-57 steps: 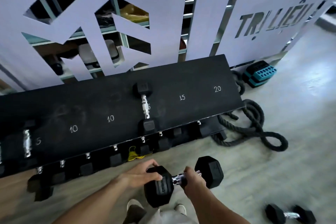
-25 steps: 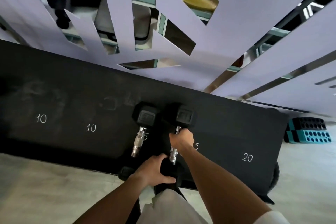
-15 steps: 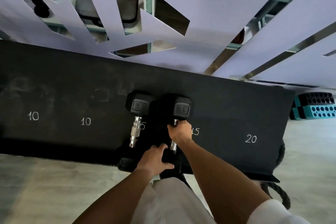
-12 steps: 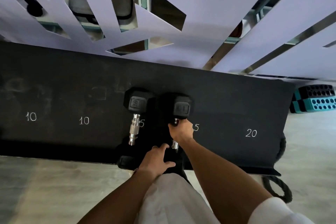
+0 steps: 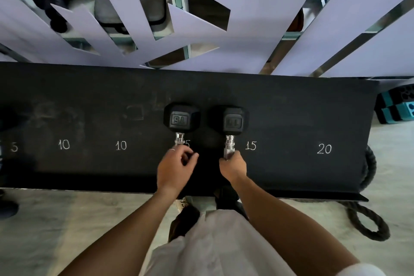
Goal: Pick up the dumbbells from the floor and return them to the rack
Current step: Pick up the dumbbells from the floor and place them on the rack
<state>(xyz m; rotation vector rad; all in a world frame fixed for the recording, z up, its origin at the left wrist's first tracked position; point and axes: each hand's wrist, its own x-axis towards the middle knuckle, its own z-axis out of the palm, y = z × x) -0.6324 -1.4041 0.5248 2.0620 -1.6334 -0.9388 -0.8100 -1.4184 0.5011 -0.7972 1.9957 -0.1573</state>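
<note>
Two black hex dumbbells marked 15 lie side by side on the black rack (image 5: 291, 119), handles pointing toward me. The rack top bears chalk numbers 5, 10, 10, 15, 15, 20. My right hand (image 5: 233, 167) is closed around the chrome handle of the right dumbbell (image 5: 233, 121), beside a chalk 15. My left hand (image 5: 174, 170) is curled over the near end of the left dumbbell's (image 5: 181, 119) handle, hiding the rest of it. The near heads of both dumbbells are hidden by my hands and the dark rack.
A thick black rope (image 5: 367, 224) coils on the floor at the rack's right end. Teal and black blocks (image 5: 398, 110) sit beyond it. A lilac cut-out panel (image 5: 246, 29) stands right behind the rack. A dark object (image 5: 6, 208) lies on the floor at far left.
I carried a dumbbell up from the floor and set it on the rack next to the first one. My left hand has moved from its near head to the left dumbbell's handle.
</note>
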